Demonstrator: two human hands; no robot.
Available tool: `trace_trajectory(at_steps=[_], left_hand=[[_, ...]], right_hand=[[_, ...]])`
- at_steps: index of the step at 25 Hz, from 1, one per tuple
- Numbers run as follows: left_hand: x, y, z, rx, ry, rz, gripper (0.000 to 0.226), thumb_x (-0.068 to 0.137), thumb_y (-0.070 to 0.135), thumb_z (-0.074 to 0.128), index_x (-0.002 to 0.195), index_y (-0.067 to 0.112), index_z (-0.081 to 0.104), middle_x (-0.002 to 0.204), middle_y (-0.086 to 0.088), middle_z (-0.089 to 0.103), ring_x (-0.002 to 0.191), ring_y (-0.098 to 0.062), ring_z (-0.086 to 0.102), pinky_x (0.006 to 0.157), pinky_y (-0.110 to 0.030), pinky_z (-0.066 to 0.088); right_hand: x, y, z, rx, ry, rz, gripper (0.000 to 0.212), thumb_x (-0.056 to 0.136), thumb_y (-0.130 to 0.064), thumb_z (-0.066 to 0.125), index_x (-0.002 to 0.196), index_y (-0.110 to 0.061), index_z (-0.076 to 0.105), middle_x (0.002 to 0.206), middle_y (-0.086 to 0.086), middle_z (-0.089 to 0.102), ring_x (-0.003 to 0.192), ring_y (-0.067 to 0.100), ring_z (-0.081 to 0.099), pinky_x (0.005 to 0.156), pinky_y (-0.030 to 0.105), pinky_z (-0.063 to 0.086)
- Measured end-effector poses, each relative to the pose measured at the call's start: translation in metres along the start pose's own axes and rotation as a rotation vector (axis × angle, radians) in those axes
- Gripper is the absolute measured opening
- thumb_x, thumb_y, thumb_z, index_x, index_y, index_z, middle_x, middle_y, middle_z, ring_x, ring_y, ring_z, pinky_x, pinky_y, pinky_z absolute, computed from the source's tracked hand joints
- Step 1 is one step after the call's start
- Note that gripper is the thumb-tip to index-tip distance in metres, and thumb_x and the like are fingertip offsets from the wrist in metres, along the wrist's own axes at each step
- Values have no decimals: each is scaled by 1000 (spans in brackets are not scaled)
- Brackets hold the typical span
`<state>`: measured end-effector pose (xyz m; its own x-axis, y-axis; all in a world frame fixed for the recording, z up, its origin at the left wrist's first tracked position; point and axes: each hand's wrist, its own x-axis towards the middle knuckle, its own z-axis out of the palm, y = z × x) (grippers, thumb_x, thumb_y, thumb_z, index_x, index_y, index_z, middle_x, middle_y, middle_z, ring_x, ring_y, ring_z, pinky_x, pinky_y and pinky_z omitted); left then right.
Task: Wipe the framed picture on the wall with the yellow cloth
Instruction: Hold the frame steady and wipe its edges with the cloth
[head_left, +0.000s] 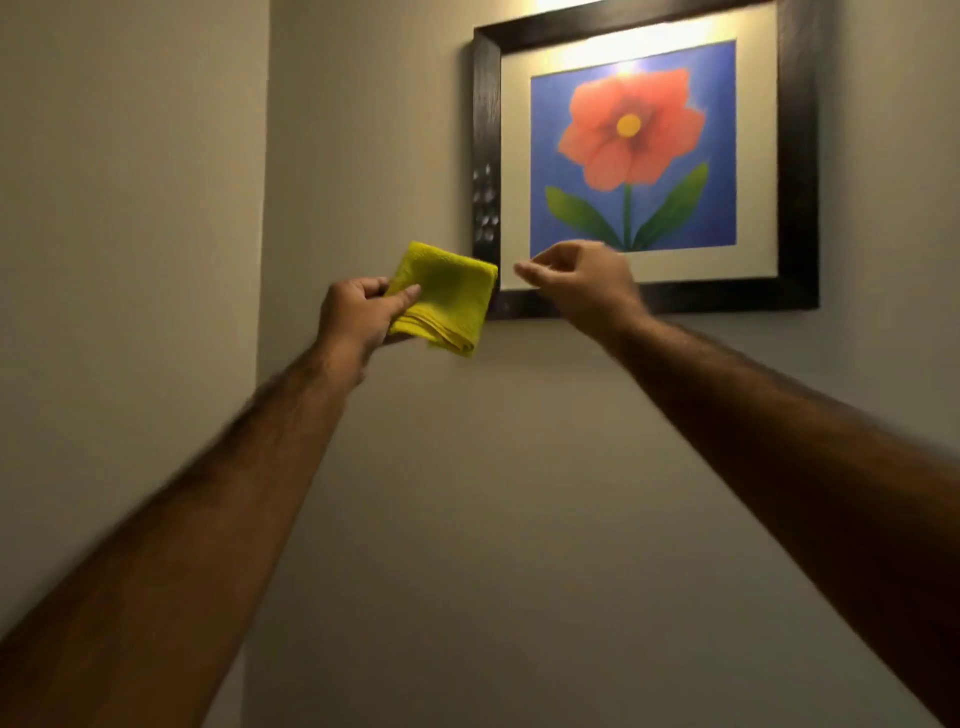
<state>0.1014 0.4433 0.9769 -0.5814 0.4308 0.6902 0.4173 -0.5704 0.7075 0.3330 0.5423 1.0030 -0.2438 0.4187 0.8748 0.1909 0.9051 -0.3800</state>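
The framed picture (798, 156), a red flower on blue in a dark wooden frame with a cream mat, hangs on the wall at upper right. My left hand (358, 317) grips a folded yellow cloth (447, 299) just left of the frame's lower left corner; whether the cloth touches the frame I cannot tell. My right hand (582, 278) is raised in front of the frame's bottom edge, fingers loosely curled, thumb and forefinger near each other, holding nothing. Several pale smudges (485, 202) mark the frame's left side.
A wall corner (262, 208) runs vertically to the left of the cloth. Plain beige wall (493, 467) fills the space below the picture. A bright light glares at the top of the frame (623, 31).
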Motion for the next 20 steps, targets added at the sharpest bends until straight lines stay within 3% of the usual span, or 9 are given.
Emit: trace_trajectory(at_steps=[2, 4, 8, 12, 15, 17, 20], left_hand=[[33, 32, 12, -49, 40, 67, 9, 84, 14, 78, 84, 10, 70, 96, -17, 71, 65, -16, 70, 65, -36, 65], [63, 60, 24, -50, 117, 122, 15, 83, 15, 78, 73, 14, 68, 94, -18, 72, 76, -25, 70, 78, -47, 64], [112, 96, 60, -33, 192, 173, 13, 83, 17, 77, 77, 13, 67, 105, -25, 74, 89, -33, 73, 85, -55, 62], [134, 95, 94, 135, 289, 218, 18, 82, 26, 77, 91, 12, 72, 101, -18, 77, 91, -31, 74, 84, -45, 63], [144, 91, 111, 249, 309, 235, 26, 83, 29, 76, 97, 7, 74, 102, -16, 77, 85, -27, 69, 73, -32, 55], [150, 94, 117, 383, 342, 317, 29, 83, 30, 77, 96, 5, 74, 101, -16, 77, 87, -30, 68, 70, -31, 49], [145, 94, 122, 591, 445, 542, 31, 81, 26, 80, 102, 9, 66, 112, -15, 71, 102, -32, 65, 79, -37, 52]], right_hand=[[29, 5, -50, -221, 141, -132, 43, 88, -51, 66, 109, -14, 77, 108, 6, 78, 99, 21, 71, 85, 30, 50], [55, 15, -95, -379, 247, -218, 49, 90, -47, 63, 121, -10, 70, 124, 11, 71, 116, 27, 65, 96, 33, 46], [93, 45, -160, -603, 413, -227, 68, 94, -45, 58, 144, 0, 48, 150, 21, 48, 146, 35, 38, 117, 41, 33], [96, 86, -182, -751, 361, -178, 86, 96, -57, 47, 159, -3, 24, 169, 15, 20, 158, 29, 15, 125, 42, 19], [96, 118, -185, -816, 272, -145, 99, 92, -74, 31, 162, -7, 14, 172, 8, 8, 160, 22, 6, 127, 40, 13], [106, 130, -186, -852, 252, -146, 109, 85, -85, 19, 162, -8, 10, 172, 7, 4, 160, 20, 2, 128, 39, 11], [120, 139, -182, -794, 286, -122, 118, 78, -91, 11, 162, -9, 8, 172, 6, 1, 160, 18, 0, 129, 38, 8]])
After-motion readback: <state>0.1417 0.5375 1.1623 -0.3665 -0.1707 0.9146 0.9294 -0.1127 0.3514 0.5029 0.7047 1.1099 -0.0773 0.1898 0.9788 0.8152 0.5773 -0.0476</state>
